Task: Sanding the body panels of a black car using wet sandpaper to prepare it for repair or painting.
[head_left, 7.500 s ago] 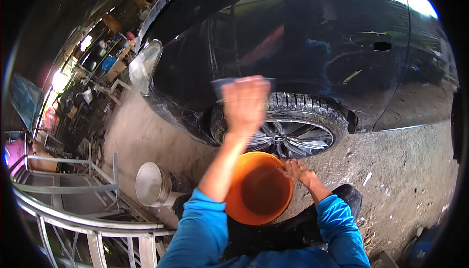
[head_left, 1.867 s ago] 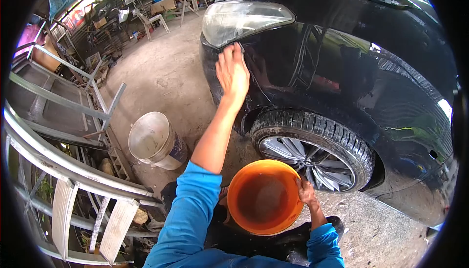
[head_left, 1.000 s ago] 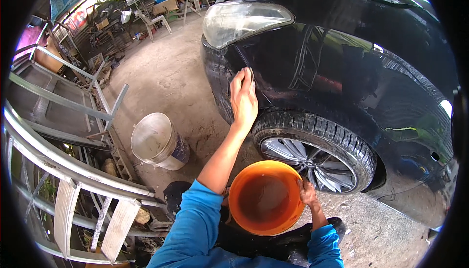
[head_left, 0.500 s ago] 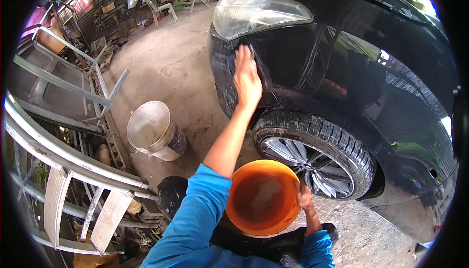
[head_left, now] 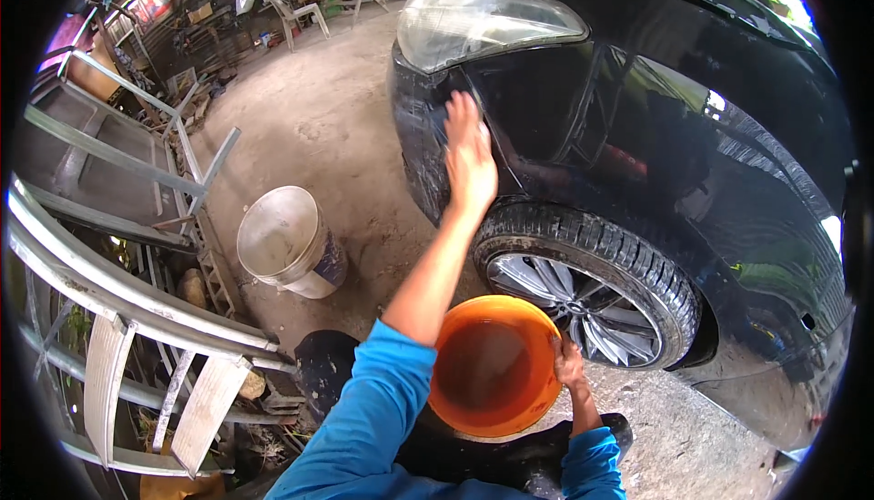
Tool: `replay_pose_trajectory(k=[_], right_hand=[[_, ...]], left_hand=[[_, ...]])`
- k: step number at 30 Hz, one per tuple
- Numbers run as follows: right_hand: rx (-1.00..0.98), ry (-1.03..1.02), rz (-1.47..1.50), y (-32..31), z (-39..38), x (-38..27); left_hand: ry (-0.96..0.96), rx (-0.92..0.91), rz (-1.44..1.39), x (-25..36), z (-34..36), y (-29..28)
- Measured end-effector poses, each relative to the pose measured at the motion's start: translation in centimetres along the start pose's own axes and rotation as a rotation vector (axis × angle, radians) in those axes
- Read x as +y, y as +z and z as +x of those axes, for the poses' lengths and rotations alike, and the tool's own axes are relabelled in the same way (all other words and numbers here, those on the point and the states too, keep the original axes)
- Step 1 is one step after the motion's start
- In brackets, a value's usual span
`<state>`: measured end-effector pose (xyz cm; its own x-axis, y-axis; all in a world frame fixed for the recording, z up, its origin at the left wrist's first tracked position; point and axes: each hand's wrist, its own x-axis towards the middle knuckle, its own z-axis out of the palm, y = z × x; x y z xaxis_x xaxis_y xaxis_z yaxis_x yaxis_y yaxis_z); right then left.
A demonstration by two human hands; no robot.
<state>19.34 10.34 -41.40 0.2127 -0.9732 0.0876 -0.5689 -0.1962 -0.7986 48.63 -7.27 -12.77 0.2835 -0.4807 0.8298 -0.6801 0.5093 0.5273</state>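
Observation:
My left hand [head_left: 470,158] lies stretched out along the front corner of a black car [head_left: 537,99], just below the headlight [head_left: 492,25]. Its fingers are extended against the dark bumper [head_left: 414,127]; whatever may be under the palm is hidden. With my right hand [head_left: 569,363] I grip the right side of an orange bucket [head_left: 552,391], thumb at the rim. Cloudy brownish water [head_left: 482,363] fills part of it. The bucket is tipped toward me above my dark-clad legs.
The car's front wheel [head_left: 583,290] stands right beyond the bucket. A whitish pail [head_left: 319,268] sits on the concrete floor to the left. Metal frames and a ladder-like rack [head_left: 209,409] line the left side. Plastic chairs [head_left: 296,17] and a cluttered table are at the back.
My left hand has slid a little down and to the right on the bumper. The orange bucket has shifted slightly right, still in my right hand.

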Motion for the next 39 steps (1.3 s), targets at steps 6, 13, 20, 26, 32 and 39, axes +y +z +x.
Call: replay_pose_trajectory(k=[6,13,20,26,32,39], right_hand=[[0.073,-0.161,-0.003,0.6,0.0,1.4],[0.184,-0.13,-0.092,1.1,-0.8,2.3],[0.084,-0.147,-0.064,1.5,-0.5,1.9],[0.029,-0.044,-0.024,0.6,0.7,1.4],[0.063,-0.043,0.005,0.7,-0.1,1.0],[0.191,-0.23,-0.357,-0.9,-0.3,-6.8]], left_hand=[[0.066,0.045,0.053,-0.6,1.9,0.6],[0.022,-0.029,-0.048,0.3,-4.6,0.9],[0.022,0.092,0.07,-2.0,6.2,-0.7],[-0.013,-0.026,-0.031,1.0,-7.3,1.0],[-0.002,0.056,0.005,-0.9,2.7,-0.2],[-0.018,0.081,0.0,-0.8,1.2,-0.3]])
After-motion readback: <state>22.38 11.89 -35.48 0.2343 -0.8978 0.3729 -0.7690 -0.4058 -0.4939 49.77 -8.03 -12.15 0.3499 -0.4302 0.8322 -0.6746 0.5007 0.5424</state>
